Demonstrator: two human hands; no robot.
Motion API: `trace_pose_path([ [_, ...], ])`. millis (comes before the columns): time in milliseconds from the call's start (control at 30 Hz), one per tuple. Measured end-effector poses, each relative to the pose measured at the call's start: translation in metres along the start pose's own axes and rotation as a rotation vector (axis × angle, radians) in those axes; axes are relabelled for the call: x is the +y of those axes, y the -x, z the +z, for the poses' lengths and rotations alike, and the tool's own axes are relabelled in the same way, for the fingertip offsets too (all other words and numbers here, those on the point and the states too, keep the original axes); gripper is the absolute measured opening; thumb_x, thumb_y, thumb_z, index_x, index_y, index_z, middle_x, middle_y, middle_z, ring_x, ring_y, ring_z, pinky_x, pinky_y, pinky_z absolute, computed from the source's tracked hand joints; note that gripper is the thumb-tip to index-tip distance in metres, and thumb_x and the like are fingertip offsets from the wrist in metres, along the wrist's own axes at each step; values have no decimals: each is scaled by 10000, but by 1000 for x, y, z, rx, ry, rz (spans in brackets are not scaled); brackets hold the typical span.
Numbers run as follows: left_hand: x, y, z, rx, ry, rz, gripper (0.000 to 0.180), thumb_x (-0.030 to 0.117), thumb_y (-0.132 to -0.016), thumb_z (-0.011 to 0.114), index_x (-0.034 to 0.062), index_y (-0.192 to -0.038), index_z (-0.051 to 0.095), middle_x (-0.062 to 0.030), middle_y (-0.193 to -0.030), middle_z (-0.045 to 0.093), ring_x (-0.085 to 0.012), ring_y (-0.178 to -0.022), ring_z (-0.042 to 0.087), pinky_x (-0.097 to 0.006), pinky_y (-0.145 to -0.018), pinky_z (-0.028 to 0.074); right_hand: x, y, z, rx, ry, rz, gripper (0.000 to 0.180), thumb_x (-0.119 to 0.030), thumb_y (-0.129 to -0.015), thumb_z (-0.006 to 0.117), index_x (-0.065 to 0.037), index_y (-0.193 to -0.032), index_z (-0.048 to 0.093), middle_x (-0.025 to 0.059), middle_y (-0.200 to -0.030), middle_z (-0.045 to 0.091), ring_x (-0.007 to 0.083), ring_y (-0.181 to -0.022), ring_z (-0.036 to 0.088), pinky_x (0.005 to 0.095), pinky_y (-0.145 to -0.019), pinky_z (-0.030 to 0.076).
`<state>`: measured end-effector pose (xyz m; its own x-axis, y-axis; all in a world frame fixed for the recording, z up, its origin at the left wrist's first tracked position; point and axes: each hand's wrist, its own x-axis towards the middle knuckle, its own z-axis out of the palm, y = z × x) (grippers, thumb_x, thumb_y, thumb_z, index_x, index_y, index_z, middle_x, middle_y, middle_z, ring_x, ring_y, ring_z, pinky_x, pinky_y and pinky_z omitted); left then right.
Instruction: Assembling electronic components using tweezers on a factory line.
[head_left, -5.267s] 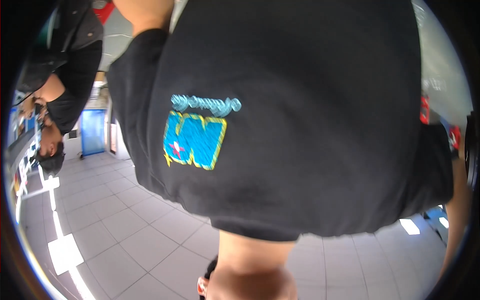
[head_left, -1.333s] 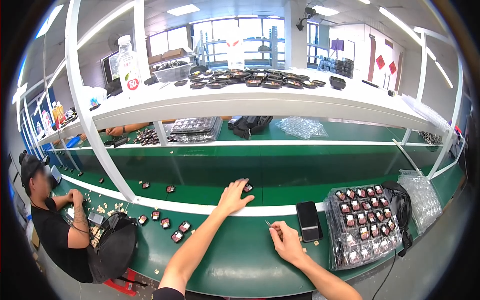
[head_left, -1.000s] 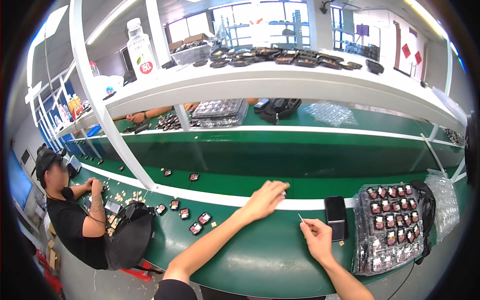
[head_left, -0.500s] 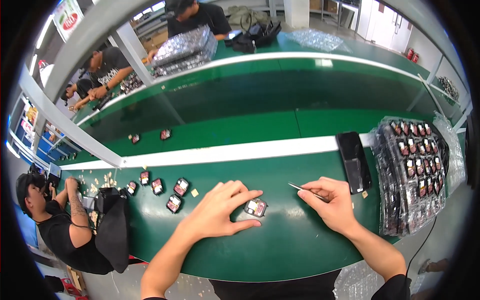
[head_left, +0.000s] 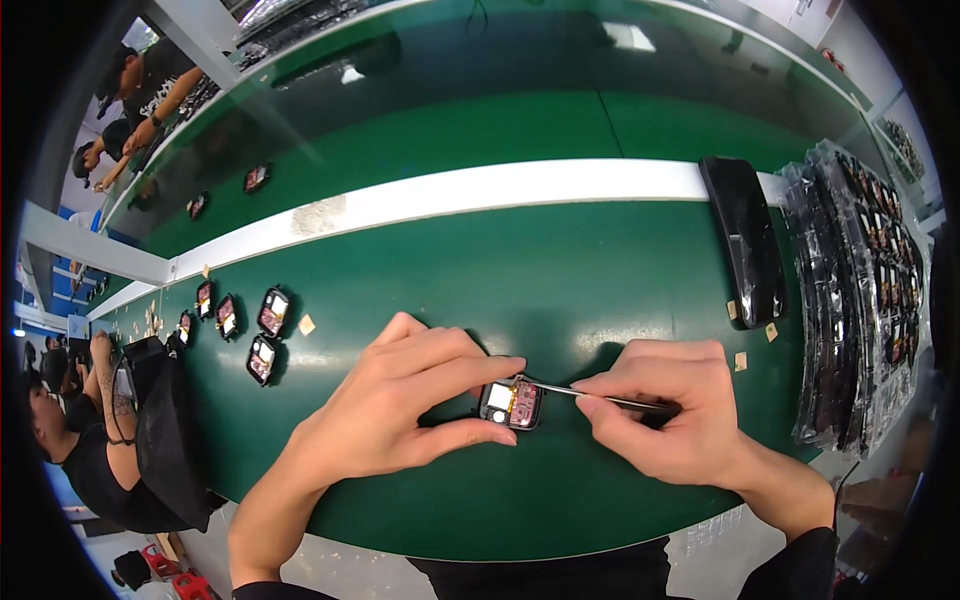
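At the green table (head_left: 600,260), before a white rail (head_left: 450,190), the left hand (head_left: 385,410) clamps a device (head_left: 510,403) and the right hand (head_left: 675,410) pinches tweezers (head_left: 560,388). Grey floor (head_left: 370,572) shows below.

Black phone (head_left: 746,245), white rail (head_left: 450,192), black-clad co-worker (head_left: 98,475)

Device (head_left: 512,403) lies on the bench (head_left: 450,270) between the left hand (head_left: 385,405) at nine o'clock and the right hand (head_left: 690,430) at three. From the device, five further units (head_left: 227,317) lie between nine and ten o'clock; a phone (head_left: 747,245) lies at two, just left of stacked trays (head_left: 858,310).
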<state>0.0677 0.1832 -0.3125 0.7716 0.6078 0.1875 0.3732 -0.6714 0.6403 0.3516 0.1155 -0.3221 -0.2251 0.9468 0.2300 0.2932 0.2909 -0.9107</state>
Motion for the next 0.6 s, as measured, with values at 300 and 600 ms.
trace_pose_path([
  [300,-1,-5,2,-7,-25,-35,676,424,-676,1008,80,-1237,856,4,-909,754,-165,-811,651,-346,-786,347,4,-3,11,8,95,-91,164,84,-823,830,15,-969,806,40,-725,634,107,-487,574,275,-437,417],
  [600,-1,-5,3,16,-75,-32,709,468,-662,1006,63,-1223,853,2,-852,728,-158,-741,613,-336,-748,350,5,-1,14,61,109,-99,181,84,-807,832,14,-972,809,43,-732,638,116,-485,570,284,-428,407],
])
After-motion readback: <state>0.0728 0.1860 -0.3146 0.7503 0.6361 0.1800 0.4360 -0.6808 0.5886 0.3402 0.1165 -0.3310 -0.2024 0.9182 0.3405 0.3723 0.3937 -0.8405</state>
